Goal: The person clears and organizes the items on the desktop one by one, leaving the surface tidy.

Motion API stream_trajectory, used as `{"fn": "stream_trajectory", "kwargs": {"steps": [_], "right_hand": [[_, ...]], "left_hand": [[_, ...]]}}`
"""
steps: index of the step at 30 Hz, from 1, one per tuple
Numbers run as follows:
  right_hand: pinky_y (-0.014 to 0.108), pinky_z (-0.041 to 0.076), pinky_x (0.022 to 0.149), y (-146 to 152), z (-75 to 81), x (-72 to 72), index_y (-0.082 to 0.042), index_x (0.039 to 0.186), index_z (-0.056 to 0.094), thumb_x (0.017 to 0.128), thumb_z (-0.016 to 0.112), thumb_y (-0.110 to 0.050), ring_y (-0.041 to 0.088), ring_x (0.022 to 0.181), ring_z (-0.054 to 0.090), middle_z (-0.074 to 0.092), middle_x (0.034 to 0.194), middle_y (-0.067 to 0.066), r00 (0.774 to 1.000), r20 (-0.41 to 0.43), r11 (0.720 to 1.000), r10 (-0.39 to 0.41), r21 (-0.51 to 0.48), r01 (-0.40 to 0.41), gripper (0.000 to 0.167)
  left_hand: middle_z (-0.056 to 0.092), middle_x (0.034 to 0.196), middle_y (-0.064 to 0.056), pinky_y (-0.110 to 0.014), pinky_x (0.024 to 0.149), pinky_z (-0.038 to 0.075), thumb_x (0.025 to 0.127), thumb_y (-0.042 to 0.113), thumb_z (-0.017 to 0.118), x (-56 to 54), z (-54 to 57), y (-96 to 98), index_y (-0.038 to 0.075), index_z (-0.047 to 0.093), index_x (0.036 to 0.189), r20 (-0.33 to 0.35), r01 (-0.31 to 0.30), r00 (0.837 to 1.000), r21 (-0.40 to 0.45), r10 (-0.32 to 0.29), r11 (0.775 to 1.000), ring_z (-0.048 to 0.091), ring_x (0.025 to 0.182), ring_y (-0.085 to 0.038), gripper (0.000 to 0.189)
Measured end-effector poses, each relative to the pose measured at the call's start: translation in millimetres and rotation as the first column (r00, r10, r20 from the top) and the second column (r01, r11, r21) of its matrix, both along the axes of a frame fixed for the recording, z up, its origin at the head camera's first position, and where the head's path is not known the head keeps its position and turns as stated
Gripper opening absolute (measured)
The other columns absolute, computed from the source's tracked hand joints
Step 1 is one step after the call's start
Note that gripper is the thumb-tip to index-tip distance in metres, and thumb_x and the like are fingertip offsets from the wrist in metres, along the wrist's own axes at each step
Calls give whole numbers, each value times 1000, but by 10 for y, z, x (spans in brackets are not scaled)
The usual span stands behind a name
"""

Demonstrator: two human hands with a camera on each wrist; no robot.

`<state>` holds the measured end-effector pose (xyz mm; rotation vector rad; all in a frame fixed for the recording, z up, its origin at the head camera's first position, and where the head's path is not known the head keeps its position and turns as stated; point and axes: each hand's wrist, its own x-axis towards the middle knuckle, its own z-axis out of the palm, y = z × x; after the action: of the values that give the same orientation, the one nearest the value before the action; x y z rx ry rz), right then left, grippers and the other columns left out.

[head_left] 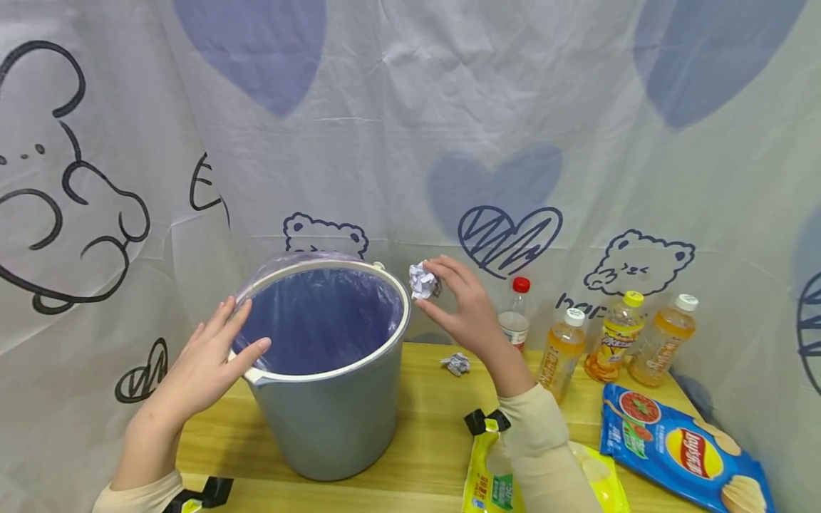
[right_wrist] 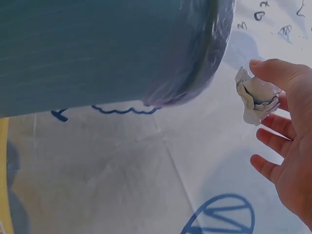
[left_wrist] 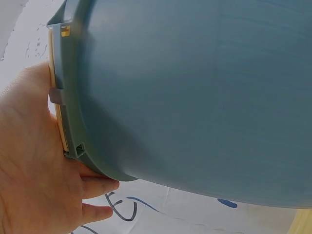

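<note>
A grey-blue trash can [head_left: 327, 427] with a white rim and a translucent purplish liner [head_left: 321, 320] stands left of centre in the head view. My left hand [head_left: 202, 360] rests at the rim's left side, its fingers stretched out; the left wrist view has the palm [left_wrist: 39, 165] beside the can's edge. Just beyond the opposite side of the rim, my right hand [head_left: 468, 306] pinches a crumpled paper ball [head_left: 422, 281] between thumb and fingers. That ball [right_wrist: 258, 95] sits apart from the can in the right wrist view. A second crumpled paper ball [head_left: 457, 364] lies on the table below.
Several drink bottles stand at the back right, among them a red-capped bottle [head_left: 515, 317] and a yellow-capped bottle [head_left: 614, 338]. A blue chip bag [head_left: 686, 449] lies at the right, and a yellow package [head_left: 477, 474] is partly under my right forearm. Behind the wooden table [head_left: 423, 427] hangs a printed curtain.
</note>
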<state>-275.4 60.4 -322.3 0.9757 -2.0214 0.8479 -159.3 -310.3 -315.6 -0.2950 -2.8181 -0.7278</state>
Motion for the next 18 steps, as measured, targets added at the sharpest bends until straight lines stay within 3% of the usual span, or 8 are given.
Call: {"fn": "stream_trajectory", "kwargs": {"steps": [9,18], "right_hand": [[45,38,115,-208,259,-32,-6,131,59,81,80,-21,33,133,48,59,132,14,998,-41,996,44,78,-41,56],[44,36,116,-421,412,-81,-6,131,60,82,79,-25,32,133,48,58,134,16,997,-45,992,67,113,-62,56]], "left_hand": [[2,161,-27,-65,119,-2,100,49,45,16,-1,2,4,17,156,-9,-10,1000,-2,10,1000,3,150,-46,77],[2,161,-27,-65,118,-2,100,49,45,19,7,8,4,16,156,-4,-10,1000,1,10,1000,2,150,-45,78]]}}
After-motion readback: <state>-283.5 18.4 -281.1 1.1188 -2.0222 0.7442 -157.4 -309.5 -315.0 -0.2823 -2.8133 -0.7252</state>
